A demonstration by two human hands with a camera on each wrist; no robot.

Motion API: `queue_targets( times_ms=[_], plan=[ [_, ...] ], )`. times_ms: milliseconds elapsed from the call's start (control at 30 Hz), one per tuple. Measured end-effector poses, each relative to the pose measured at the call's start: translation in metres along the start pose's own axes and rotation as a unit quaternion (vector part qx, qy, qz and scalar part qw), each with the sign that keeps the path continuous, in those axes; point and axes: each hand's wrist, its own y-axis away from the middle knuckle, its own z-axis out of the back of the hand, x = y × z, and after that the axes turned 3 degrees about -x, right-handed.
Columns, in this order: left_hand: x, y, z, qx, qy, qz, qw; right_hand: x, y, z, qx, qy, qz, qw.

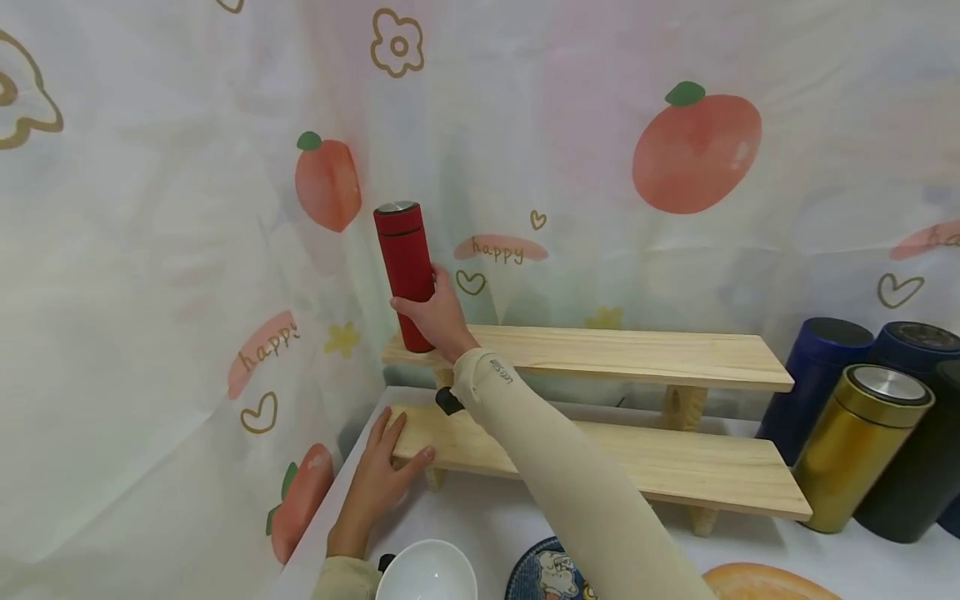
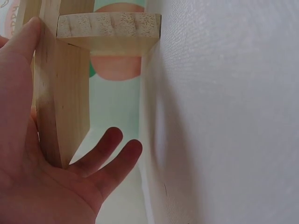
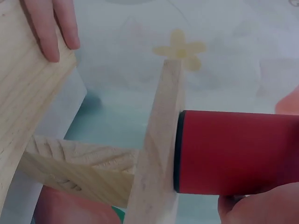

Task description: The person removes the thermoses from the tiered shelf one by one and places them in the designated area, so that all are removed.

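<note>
My right hand (image 1: 438, 318) grips a red vacuum flask (image 1: 406, 258) around its lower half, thumb on one side and fingers behind. The flask has a silver top and leans slightly left. Its dark base (image 3: 179, 151) is right at the top face of the upper board (image 3: 156, 135), near that board's left end. Lower down, my left hand (image 1: 377, 471) holds the left end of the wooden shelf's lower board (image 1: 420, 437). In the left wrist view, thumb and fingers spread around the board end (image 2: 63, 102), two fingertips (image 2: 112, 136) reaching past it.
Right of the two-step shelf stand a gold flask (image 1: 862, 450), a blue flask (image 1: 813, 375) and several dark ones. In front lie a white bowl (image 1: 426, 573), a patterned round item (image 1: 543, 571) and an orange-brown rounded item (image 1: 768, 583). Printed cloth (image 1: 150, 250) hangs behind and left.
</note>
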Motion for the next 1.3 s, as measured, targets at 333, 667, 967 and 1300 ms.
queue_targets(
  times_ms=[333,667,967,1300],
  plan=[
    [-0.002,0.008,-0.001,-0.001,-0.002,0.011,0.9999,-0.004,0.006,0.003,-0.028,0.013,0.002,0.9995],
    [-0.001,0.008,-0.004,0.002,0.005,-0.013,0.9999,-0.003,0.02,0.018,-0.014,-0.012,0.007,0.9998],
    [-0.002,0.006,-0.005,0.008,-0.003,-0.002,1.0,0.014,0.046,0.027,0.031,-0.025,0.036,0.9986],
    [-0.002,0.001,0.003,0.028,-0.014,0.021,0.9993,0.029,0.075,0.041,0.054,-0.032,0.059,0.9963]
  ],
)
